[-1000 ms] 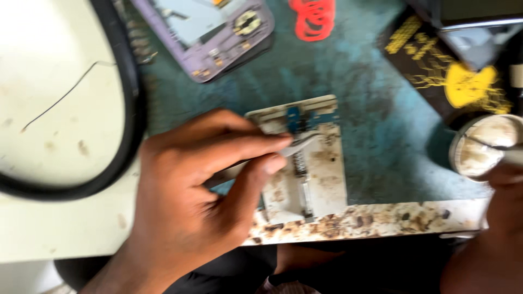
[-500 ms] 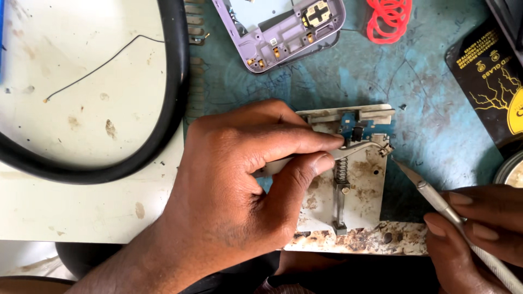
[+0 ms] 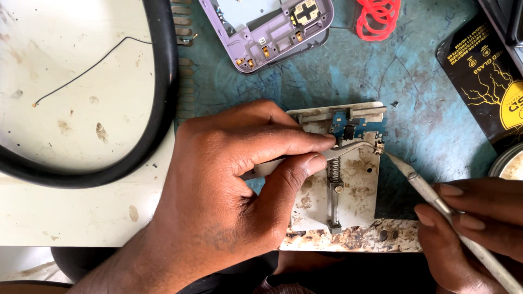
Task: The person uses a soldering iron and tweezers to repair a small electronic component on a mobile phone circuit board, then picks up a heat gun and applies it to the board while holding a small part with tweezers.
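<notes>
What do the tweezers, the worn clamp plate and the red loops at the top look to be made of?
Tweezers: bare metal, by their grey shine. Clamp plate: probably metal under chipped, stained pale paint; its spring is steel-like coil. Red loops: likely rubber bands, thin, matte and limp.

A worn teal mat (image 3: 327,81) covered the bench, scratched and stained, its near edge flaking. To the left lay a pale, spotted tabletop (image 3: 65,207) under bright, even light. A thick black cable (image 3: 163,87) curved across it.
</notes>
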